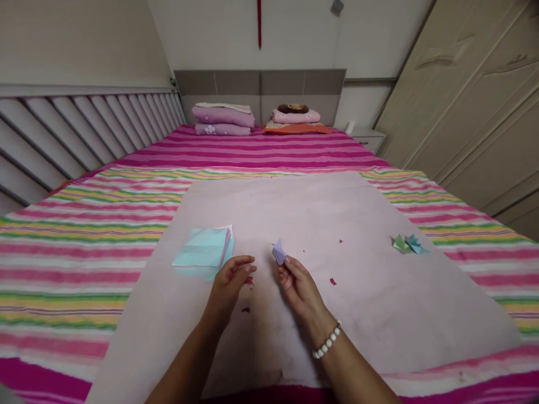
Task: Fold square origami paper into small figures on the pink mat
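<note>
A small folded lavender paper [278, 252], pointed at the top, is pinched between the thumb and fingers of my right hand [300, 286], which wears a white beaded bracelet. My left hand [233, 279] is apart from it, fingers loosely curled and parted with nothing between them. Just beyond that hand lies a stack of square paper sheets [202, 248], light blue on top with pink and white edges showing. Off to the right rest a green folded paper piece [401, 244] and a blue folded paper piece [416, 244], side by side.
A pale board or sheet [362, 320] covers the middle of a bed with a striped cover [76, 258]. Small dark red scraps [333, 281] dot its surface. Folded bedding [223, 118] sits by the headboard [236, 83]; a white rail [96, 123] runs along the left.
</note>
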A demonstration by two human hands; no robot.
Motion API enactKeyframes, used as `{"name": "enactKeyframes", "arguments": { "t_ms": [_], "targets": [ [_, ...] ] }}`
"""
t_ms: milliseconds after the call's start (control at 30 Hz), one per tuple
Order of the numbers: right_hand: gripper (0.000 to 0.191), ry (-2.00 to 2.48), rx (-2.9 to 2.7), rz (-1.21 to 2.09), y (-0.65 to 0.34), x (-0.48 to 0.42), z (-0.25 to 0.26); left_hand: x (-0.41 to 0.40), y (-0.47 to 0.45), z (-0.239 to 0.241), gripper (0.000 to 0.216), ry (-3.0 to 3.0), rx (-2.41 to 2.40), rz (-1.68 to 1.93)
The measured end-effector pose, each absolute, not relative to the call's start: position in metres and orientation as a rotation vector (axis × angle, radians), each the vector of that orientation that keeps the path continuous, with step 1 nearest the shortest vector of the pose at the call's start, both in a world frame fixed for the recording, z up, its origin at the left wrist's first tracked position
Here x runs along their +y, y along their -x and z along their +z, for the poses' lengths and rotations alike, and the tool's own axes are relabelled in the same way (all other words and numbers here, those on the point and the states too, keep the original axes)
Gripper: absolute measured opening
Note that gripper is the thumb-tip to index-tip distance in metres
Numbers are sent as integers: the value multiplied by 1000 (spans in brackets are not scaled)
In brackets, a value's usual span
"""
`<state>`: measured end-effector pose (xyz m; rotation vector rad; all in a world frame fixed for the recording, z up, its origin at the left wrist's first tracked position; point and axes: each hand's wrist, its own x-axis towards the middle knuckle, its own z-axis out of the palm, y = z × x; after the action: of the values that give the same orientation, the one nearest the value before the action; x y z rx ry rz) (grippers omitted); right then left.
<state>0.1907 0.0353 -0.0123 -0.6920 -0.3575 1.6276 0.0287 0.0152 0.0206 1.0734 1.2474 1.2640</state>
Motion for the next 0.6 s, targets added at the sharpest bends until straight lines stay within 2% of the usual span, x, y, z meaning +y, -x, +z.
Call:
{"name": "enactKeyframes", "arguments": {
  "t_ms": [267, 600],
  "targets": [
    [9, 624, -159, 1837, -188, 16, -9, 9, -45, 35, 30, -1179, 1268, 1203],
    [11, 617, -248, 1810, -177, -1, 6, -7, -53, 52, 37, -1225, 1276, 1184]
  ]
}}
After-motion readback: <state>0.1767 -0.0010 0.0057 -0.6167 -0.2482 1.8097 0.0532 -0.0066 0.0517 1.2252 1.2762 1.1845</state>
